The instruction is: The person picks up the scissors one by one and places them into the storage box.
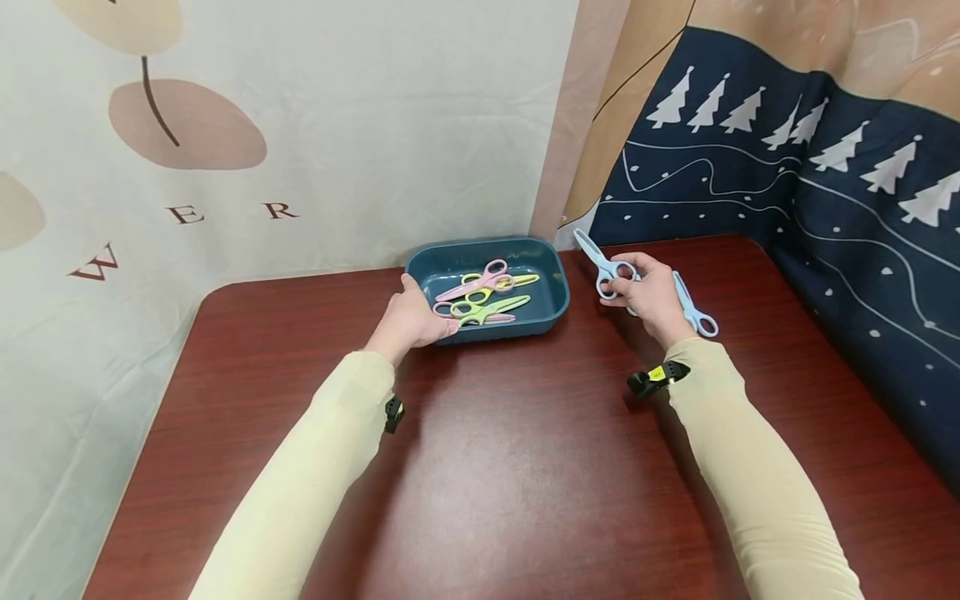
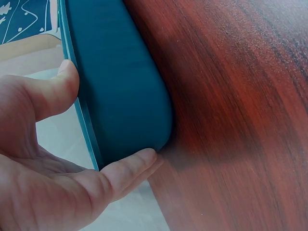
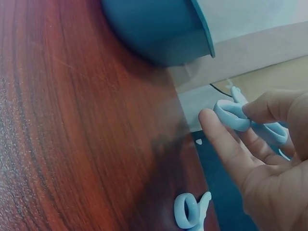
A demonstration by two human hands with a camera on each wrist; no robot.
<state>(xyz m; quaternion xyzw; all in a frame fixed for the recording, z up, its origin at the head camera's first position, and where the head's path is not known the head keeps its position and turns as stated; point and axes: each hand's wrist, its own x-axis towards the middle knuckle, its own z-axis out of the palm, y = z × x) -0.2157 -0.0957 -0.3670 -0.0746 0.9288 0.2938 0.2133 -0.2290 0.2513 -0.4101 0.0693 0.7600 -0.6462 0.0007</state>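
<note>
"Who was nearest the lens?"

"A person in cream sleeves [image 1: 300, 475] reached across a red-brown table [image 1: 487, 467]."

"And the fingers?"

"The left hand [image 1: 412, 317], thumb and straight fingers spread apart, touched the left end of a dark-teal bin [image 1: 517, 330]. The right hand [image 1: 651, 298], right of it, pinched light-blue scissors [image 1: 590, 248] by the handles; a second blue pair [image 1: 694, 315] lay beside that wrist."

"Inside the bin?"

"Pink, yellow and green scissors [image 1: 513, 305], overlapping."

"Farthest back?"

"Pale cloth [image 1: 420, 125], and navy fabric [image 1: 652, 179] with white trees."
</note>
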